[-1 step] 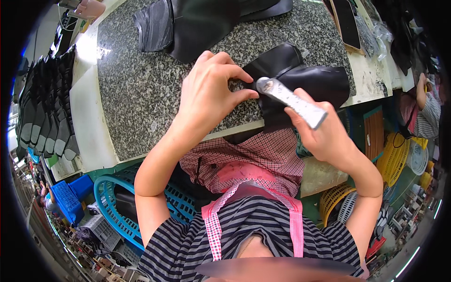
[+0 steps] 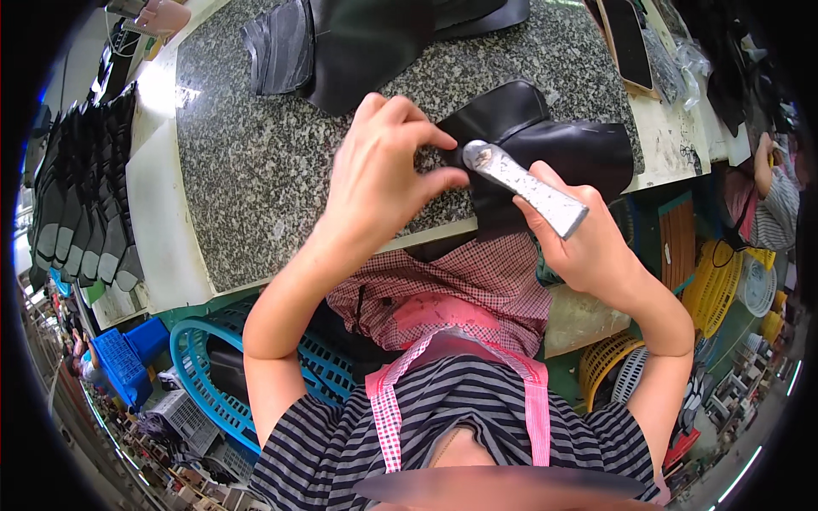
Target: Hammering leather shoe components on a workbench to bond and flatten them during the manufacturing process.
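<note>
Your left hand (image 2: 383,175) pinches the edge of the black leather piece (image 2: 545,145), which lies on the speckled stone slab (image 2: 256,170). Your right hand (image 2: 588,238) is closed around a grey metal tool (image 2: 524,183), whose tip touches the leather just beside your left thumb.

I see a grey speckled stone worktop (image 2: 256,170) on a pale bench (image 2: 162,221). At the left, dark pieces (image 2: 77,213) stand in a row. Near, below the bench, there are blue plastic baskets (image 2: 196,375); at the right, yellow baskets (image 2: 716,289). Bright light falls on the far left.
</note>
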Tool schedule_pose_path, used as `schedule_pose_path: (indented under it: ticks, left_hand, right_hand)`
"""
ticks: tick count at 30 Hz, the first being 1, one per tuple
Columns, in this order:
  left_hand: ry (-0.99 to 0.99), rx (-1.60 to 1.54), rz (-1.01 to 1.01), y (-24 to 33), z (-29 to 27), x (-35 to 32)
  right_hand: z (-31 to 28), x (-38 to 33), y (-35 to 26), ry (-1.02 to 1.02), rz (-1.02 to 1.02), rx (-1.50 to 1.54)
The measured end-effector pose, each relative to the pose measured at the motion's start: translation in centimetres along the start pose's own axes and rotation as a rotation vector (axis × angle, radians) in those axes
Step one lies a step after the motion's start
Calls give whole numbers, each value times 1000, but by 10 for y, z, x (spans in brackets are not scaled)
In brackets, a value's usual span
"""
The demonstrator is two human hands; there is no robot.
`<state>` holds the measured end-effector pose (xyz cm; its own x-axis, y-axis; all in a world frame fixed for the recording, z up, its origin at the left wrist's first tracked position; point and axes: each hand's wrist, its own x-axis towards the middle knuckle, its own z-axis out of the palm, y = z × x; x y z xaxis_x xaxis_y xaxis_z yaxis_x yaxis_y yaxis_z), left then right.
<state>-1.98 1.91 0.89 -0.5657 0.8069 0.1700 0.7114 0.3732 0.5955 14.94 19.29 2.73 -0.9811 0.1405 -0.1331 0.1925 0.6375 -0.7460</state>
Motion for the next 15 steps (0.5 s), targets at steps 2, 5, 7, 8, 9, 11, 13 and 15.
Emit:
schedule_pose_path:
  ticks: [2,5,7,8,9,11,13,15]
  left_hand:
    - [82,-49,77,-2,8,-12]
    - [139,-68,91,0,17,-18]
    - [163,-75,90,1,18,-20]
    - [151,-78,65,1,18,-21]
    - [139,-82,41,2,18,-22]
    - [139,-74,37,2,16,-23]
    - [132,-71,47,4,16,-21]
    - [155,-78,57,4,19,-18]
  right_hand:
    - [-2,3,-2,8,0,-1]
    - [-3,3,-5,15,-3,-7]
    - [-8,3,-11,-70,96,-22]
    - [-9,4,-11,-73,92,-25]
    - [-9,4,-12,59,-77,-42]
    - [-11,2,-13,239,-194,-9]
    - [-7,-3,-20,302,-171,56]
    - [1,3,-12,-48,11,-18]
